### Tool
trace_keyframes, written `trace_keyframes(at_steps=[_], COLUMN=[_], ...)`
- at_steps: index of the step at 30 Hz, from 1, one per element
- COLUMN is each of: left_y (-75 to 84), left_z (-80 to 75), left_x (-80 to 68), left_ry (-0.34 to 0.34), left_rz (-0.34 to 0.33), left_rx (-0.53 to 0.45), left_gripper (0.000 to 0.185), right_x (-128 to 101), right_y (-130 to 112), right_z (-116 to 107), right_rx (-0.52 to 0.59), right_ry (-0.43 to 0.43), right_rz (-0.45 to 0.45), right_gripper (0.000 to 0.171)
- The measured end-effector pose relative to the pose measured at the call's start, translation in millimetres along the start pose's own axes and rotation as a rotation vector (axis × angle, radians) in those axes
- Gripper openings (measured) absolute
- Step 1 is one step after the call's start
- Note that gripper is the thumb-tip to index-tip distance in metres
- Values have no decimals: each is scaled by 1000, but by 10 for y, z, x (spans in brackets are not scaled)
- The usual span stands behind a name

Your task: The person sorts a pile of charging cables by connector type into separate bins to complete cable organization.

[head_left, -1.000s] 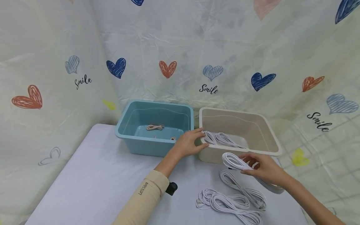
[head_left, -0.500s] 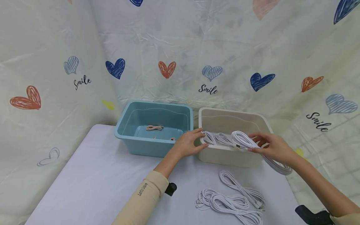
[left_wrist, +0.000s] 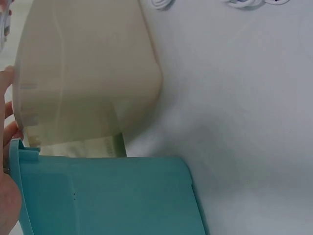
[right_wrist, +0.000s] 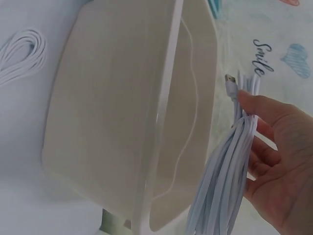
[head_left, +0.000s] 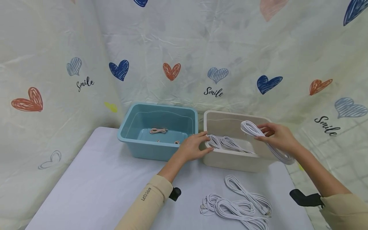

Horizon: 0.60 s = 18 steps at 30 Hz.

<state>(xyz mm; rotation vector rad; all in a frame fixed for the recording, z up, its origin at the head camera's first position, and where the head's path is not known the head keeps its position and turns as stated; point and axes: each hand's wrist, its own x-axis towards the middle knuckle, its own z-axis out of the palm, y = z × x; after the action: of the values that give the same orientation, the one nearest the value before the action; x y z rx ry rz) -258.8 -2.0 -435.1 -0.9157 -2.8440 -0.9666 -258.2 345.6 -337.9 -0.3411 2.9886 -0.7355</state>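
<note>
My right hand (head_left: 277, 136) grips a coiled white cable (head_left: 267, 143) and holds it over the beige tub (head_left: 230, 161). In the right wrist view the white cable (right_wrist: 230, 181) hangs from my right hand (right_wrist: 281, 171) beside the beige tub (right_wrist: 122, 112). Two white cable coils (head_left: 227, 142) lie inside that tub. My left hand (head_left: 193, 146) rests on the near rims where the teal tub (head_left: 149, 150) and the beige tub meet. The left wrist view shows the teal tub (left_wrist: 107, 196), the beige tub (left_wrist: 88, 68) and my left hand (left_wrist: 7, 147) at the edge.
Several more white cable coils (head_left: 238, 203) lie on the white table (head_left: 100, 182) in front of the beige tub. Small tan cables (head_left: 158, 130) lie in the teal tub. A heart-printed sheet (head_left: 184, 57) closes off the back and sides.
My right hand has lifted the white cable from the table in front of the beige tub and carried it up and back over the tub. My left hand has stayed put.
</note>
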Motion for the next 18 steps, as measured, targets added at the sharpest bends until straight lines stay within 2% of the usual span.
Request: trace_keyframes(at_steps=[18], left_y=[-6], left_z=[5], left_x=[7], left_ry=[-1], left_rz=[8], left_rx=[10], left_gripper=[45], right_x=[252], right_y=[155], right_z=[-133], right_rx=[-23], right_ry=[35], right_rz=[75], right_gripper=[63])
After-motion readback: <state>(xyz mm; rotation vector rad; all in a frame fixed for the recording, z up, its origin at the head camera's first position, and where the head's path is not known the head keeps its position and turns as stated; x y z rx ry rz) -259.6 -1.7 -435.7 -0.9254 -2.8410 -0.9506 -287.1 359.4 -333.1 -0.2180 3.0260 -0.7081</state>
